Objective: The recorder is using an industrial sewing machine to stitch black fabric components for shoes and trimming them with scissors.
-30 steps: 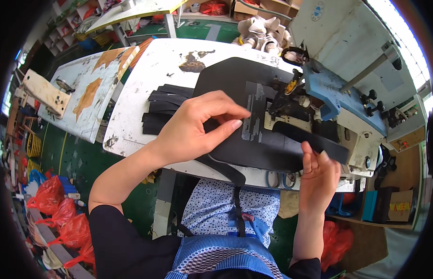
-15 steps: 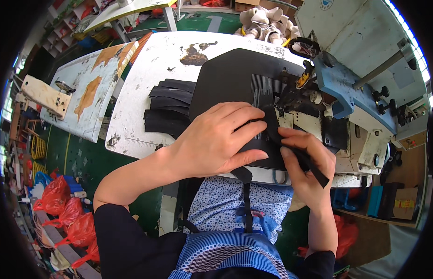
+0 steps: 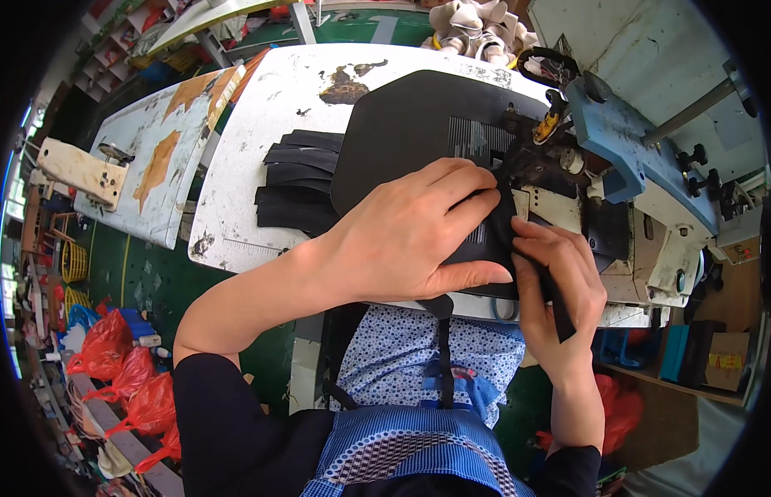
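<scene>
A large black fabric panel (image 3: 410,124) lies on the white sewing table (image 3: 261,99), reaching under the blue sewing machine (image 3: 626,149). My left hand (image 3: 402,236) presses flat on the panel's near edge, fingers pointing right toward the needle area. My right hand (image 3: 559,290) pinches a black strap (image 3: 559,302) against that edge, just right of my left fingertips. A second strap end (image 3: 441,331) hangs down over the table's front edge. The seam between my hands is mostly hidden by my fingers.
A stack of black strips (image 3: 294,178) lies left of the panel. A worn white side table (image 3: 154,157) stands further left. Red plastic bags (image 3: 129,373) sit on the green floor at lower left. Beige fabric pieces (image 3: 477,25) are piled behind the machine.
My right hand has come up from the table's front edge to meet the left hand at the panel's edge. My left hand has slid right toward the needle.
</scene>
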Motion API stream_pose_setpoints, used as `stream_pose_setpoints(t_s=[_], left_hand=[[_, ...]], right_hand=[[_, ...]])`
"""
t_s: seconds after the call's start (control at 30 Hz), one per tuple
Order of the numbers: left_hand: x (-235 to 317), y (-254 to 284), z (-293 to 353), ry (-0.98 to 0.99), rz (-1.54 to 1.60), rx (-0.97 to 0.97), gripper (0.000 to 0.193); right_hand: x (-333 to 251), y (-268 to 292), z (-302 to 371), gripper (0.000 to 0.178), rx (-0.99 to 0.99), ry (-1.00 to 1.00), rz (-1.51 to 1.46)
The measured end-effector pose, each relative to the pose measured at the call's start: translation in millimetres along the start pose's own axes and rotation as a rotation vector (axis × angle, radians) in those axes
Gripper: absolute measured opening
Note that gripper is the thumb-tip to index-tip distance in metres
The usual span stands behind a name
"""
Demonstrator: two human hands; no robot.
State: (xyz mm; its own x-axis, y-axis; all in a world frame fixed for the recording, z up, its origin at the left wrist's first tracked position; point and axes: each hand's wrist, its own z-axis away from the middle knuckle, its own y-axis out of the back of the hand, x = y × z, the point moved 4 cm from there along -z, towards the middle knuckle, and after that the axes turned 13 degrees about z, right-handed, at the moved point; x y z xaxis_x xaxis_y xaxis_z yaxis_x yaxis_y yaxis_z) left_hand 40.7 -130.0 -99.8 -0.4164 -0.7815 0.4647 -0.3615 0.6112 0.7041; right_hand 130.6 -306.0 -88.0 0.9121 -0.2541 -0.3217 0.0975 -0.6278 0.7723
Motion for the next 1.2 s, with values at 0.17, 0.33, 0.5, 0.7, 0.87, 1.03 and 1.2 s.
stream_pose_setpoints(t_s=[0.17, 0.33, 0.5, 0.7, 0.87, 1.03, 1.2], left_hand=[[7, 0, -2, 0.052, -0.018, -0.029, 0.072], [6, 0, -4, 0.047, -0.179, 0.028, 0.076], [0, -6, -8, 0.028, -0.142, 0.029, 0.077], [6, -4, -6, 0.002, -0.053, 0.013, 0.072], [7, -3, -3, -0.007, -0.025, 0.010, 0.065], [5, -2, -2, -0.002, -0.014, 0.010, 0.060], [5, -1, -2, -0.011, -0.009, 0.017, 0.058]], right_hand=[[7, 2, -1, 0.021, -0.004, -0.080, -0.100], [15, -3, -14, 0.018, -0.004, -0.079, -0.111], [20, -3, -11, 0.019, 0.004, -0.118, -0.087], [5, 4, 8, 0.030, 0.018, 0.074, 0.118], [-8, 2, 14, 0.036, 0.015, 0.127, 0.199], [-11, 0, 14, 0.036, 0.033, 0.154, 0.239], [-13, 3, 10, 0.037, 0.014, 0.195, 0.238]])
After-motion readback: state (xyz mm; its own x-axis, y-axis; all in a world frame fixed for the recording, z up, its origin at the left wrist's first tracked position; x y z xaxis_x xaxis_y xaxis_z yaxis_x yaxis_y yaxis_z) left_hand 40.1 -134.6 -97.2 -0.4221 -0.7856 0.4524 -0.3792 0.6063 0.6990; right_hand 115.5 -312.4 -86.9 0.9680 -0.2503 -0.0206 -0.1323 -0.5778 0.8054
